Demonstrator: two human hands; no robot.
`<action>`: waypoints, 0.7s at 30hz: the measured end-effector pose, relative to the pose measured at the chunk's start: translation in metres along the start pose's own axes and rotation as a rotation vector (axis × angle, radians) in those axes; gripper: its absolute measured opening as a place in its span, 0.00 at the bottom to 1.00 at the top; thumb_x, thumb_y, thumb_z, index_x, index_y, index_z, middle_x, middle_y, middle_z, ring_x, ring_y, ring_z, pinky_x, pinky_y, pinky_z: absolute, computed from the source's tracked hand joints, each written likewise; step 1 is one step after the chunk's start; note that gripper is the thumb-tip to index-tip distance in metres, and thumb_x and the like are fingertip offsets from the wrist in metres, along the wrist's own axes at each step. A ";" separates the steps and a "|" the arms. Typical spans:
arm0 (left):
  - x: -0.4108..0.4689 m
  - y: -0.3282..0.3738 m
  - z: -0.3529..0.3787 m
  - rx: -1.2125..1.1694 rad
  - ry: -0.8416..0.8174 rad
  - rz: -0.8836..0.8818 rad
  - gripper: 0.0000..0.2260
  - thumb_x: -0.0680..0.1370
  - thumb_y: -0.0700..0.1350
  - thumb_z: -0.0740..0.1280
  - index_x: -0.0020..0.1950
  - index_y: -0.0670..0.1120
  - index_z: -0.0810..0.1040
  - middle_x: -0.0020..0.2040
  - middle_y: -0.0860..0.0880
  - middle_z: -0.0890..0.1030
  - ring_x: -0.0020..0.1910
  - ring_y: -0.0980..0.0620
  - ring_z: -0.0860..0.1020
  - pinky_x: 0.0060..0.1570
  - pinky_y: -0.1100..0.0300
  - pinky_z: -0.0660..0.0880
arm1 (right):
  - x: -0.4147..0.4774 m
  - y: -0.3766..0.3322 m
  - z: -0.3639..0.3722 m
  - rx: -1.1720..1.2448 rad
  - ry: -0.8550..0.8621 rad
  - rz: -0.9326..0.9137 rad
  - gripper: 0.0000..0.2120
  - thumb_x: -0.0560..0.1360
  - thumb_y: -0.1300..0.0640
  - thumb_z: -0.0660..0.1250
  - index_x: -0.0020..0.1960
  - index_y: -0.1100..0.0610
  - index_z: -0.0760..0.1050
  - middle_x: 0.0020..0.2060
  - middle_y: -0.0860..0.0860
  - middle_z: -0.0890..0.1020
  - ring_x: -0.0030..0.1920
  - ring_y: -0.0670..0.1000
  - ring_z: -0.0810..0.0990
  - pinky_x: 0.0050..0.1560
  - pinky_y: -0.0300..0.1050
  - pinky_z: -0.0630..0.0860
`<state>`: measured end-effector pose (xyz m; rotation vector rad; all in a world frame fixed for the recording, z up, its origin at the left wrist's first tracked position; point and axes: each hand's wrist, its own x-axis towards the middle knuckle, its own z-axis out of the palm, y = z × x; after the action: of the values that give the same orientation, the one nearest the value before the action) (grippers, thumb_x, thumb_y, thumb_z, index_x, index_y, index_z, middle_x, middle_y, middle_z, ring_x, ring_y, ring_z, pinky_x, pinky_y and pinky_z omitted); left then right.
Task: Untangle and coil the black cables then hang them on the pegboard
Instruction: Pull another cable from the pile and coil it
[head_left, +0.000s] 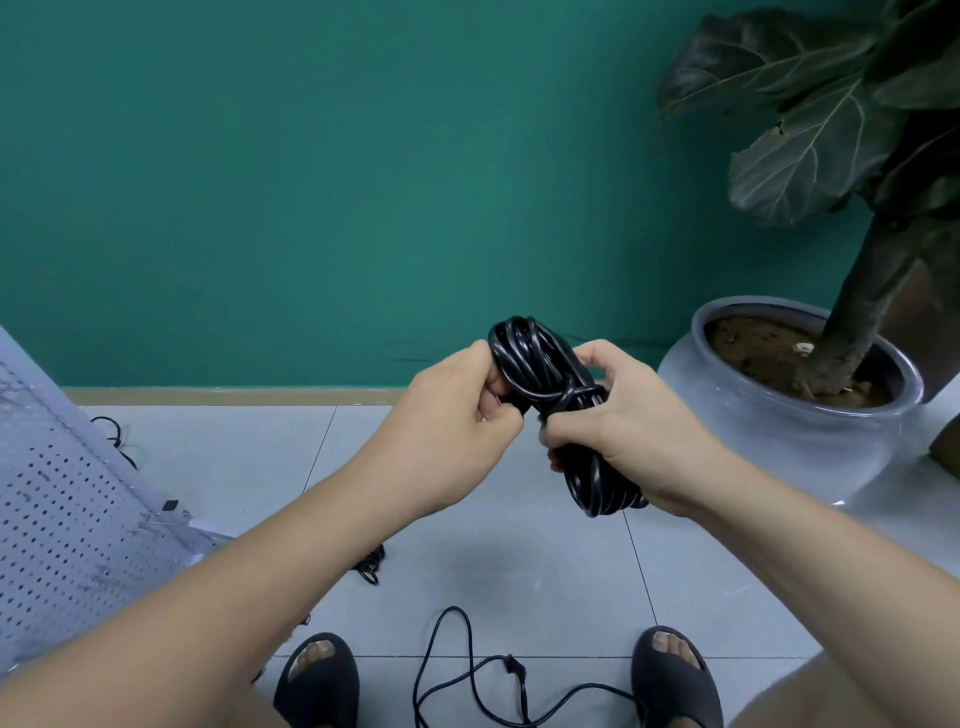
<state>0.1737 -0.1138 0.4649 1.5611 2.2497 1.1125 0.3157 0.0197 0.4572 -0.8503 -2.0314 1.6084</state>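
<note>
A coiled black cable (530, 358) is held up in front of me, its loops bundled and one strand wrapped across the middle. My left hand (457, 431) pinches the cable's end at the upper part of the coil. My right hand (618, 431) grips the lower half of the bundle, fingers curled round it. A loose black cable (467, 680) lies in loops on the floor between my feet. Another small black coil (371, 564) lies on the floor beside the white pegboard (57, 519), which leans at the left.
A large grey pot (800, 441) with a leafy plant stands at the right against the green wall. More black cable (117, 434) shows behind the pegboard. My feet in dark slippers (317, 680) stand on the grey tiled floor.
</note>
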 end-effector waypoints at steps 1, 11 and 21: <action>-0.001 -0.001 0.002 -0.031 0.004 -0.017 0.04 0.79 0.42 0.65 0.47 0.47 0.71 0.41 0.53 0.77 0.37 0.58 0.72 0.39 0.62 0.71 | 0.000 0.001 0.002 0.020 0.018 -0.007 0.23 0.69 0.73 0.73 0.59 0.56 0.73 0.35 0.62 0.84 0.33 0.61 0.83 0.38 0.58 0.80; 0.004 -0.028 0.015 -0.149 -0.077 -0.350 0.07 0.79 0.50 0.69 0.48 0.46 0.76 0.41 0.51 0.79 0.37 0.52 0.72 0.34 0.61 0.69 | 0.026 0.011 0.026 0.169 -0.074 0.183 0.27 0.70 0.75 0.72 0.65 0.62 0.69 0.38 0.63 0.82 0.34 0.60 0.79 0.46 0.60 0.84; 0.002 -0.083 -0.047 -0.055 -0.121 -0.362 0.12 0.83 0.51 0.62 0.44 0.52 0.81 0.46 0.54 0.83 0.53 0.49 0.80 0.57 0.53 0.76 | 0.040 0.011 0.082 0.184 -0.365 0.092 0.23 0.78 0.66 0.68 0.69 0.48 0.74 0.43 0.61 0.84 0.39 0.61 0.82 0.43 0.55 0.79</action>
<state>0.0868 -0.1478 0.4435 1.1068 2.2776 0.9417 0.2355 -0.0097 0.4241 -0.6267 -2.0568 2.0928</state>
